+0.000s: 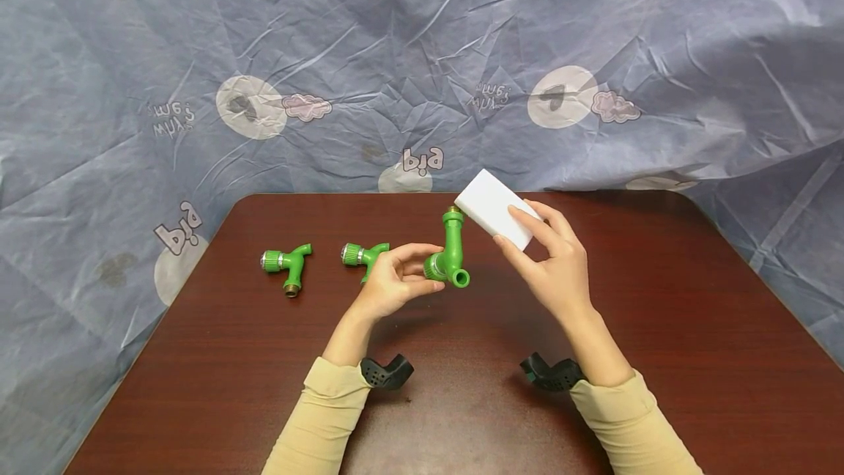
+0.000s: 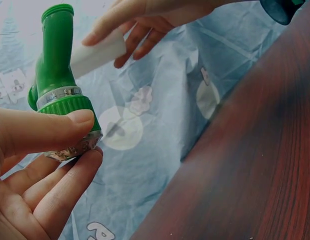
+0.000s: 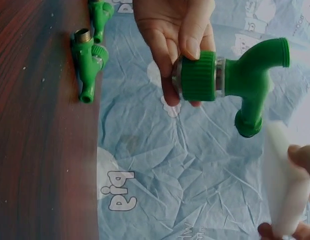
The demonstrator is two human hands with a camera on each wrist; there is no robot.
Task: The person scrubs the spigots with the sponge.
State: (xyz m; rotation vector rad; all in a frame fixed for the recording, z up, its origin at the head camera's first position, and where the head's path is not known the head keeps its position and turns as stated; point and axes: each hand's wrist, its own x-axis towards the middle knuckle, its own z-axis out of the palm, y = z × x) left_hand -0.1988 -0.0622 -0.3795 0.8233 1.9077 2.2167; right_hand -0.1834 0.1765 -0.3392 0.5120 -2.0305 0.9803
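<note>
My left hand (image 1: 389,284) grips a green tap (image 1: 453,248) by its ribbed knob, holding it above the table. The tap's brass threaded end points up and away in the head view, and its spout opening faces me. In the left wrist view the thumb (image 2: 70,122) presses the green knob (image 2: 70,107) from one side, with fingers under its silver cap. My right hand (image 1: 557,262) pinches a white block (image 1: 496,207) between thumb and fingers. One corner of the block is right at the tap's threaded end.
Two more green taps lie on the dark wooden table (image 1: 659,299) to the left: one tap (image 1: 290,266) farther out, another tap (image 1: 359,255) partly behind my left hand. A blue-grey printed cloth (image 1: 369,79) hangs behind the table. Black wrist mounts (image 1: 389,372) sit at both cuffs.
</note>
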